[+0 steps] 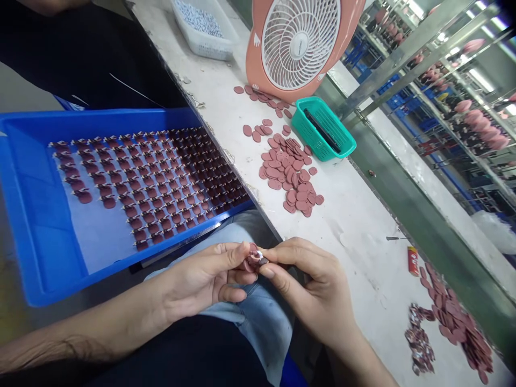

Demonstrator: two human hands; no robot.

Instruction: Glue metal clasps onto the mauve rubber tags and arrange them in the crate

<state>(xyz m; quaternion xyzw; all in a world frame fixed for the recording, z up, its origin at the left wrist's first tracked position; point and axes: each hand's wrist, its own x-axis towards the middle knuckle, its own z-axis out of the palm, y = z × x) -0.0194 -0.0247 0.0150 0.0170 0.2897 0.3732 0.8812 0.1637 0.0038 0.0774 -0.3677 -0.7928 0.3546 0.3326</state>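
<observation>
Above my lap, at the table's edge, my left hand point(220, 271) pinches a small dark red part point(250, 260) between thumb and fingers. My right hand point(310, 285) meets it from the other side, its thumb and index finger closed on the small white and dark end of the same part. On the left, a blue tray point(36, 215) holds rows of similar dark red assembled pieces point(161, 188) on a white sheet. Flat red oval pieces point(288, 166) lie in a loose pile on the table beyond my hands.
A pink fan point(298, 45) stands on the white table point(346, 236), beside a green basket point(322, 129) holding a dark object. A white bin point(205, 27) sits farther back. At right are more red ovals point(455, 317), shiny small parts point(419, 341) and a red packet point(413, 261).
</observation>
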